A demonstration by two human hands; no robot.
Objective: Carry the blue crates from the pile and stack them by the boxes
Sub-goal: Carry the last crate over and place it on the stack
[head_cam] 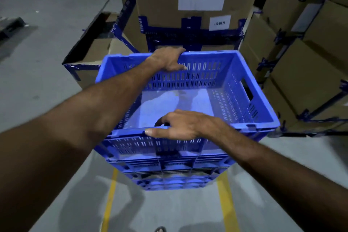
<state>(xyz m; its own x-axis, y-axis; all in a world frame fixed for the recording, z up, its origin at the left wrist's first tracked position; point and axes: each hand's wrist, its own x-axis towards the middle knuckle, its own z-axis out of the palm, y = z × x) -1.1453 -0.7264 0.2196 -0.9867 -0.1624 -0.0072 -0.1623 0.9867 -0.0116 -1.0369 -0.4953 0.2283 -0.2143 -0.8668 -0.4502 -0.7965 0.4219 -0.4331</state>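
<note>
A blue slotted plastic crate (235,88) sits on top of a stack of blue crates (169,173) on the floor, right in front of the cardboard boxes. My left hand (169,58) grips the crate's far rim, fingers curled over the edge. My right hand (180,126) holds the near rim, thumb along the outside and fingers hooked inside. The top crate is empty, its pale floor showing.
A tall taped cardboard box (188,5) labelled LS-BLR stands just behind the stack. An open carton (90,51) lies at the left, and more stacked boxes (301,52) fill the right. Two yellow floor lines (224,203) run toward me. A sandalled foot (160,229) shows at the bottom.
</note>
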